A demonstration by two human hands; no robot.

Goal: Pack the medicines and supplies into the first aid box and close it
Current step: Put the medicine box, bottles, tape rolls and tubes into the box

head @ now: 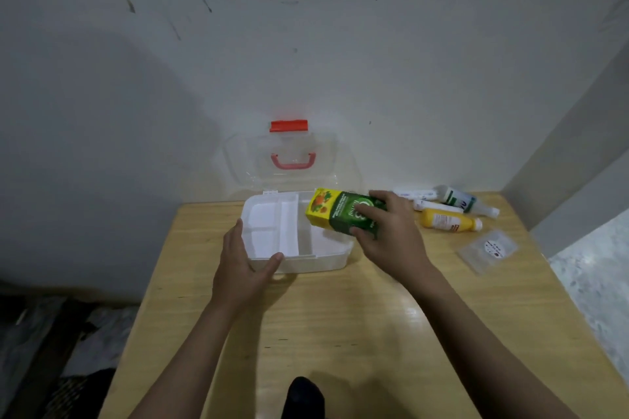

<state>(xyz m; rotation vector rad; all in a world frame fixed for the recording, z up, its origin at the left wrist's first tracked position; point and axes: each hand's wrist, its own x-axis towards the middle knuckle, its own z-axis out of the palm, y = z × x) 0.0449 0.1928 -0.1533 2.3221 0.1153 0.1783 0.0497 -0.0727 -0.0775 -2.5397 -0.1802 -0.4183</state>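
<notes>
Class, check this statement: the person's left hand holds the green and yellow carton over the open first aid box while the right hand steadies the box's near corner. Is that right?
The hands are swapped. The head view shows the right hand holding the green and yellow carton over the open first aid box, while the left hand steadies the box's near corner.

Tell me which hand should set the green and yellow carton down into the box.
Right. The right hand already grips the green and yellow carton above the box, while the left hand steadies the box's front left corner.

Scuffed grey wall (306, 27); pale wooden table (340, 316).
</notes>
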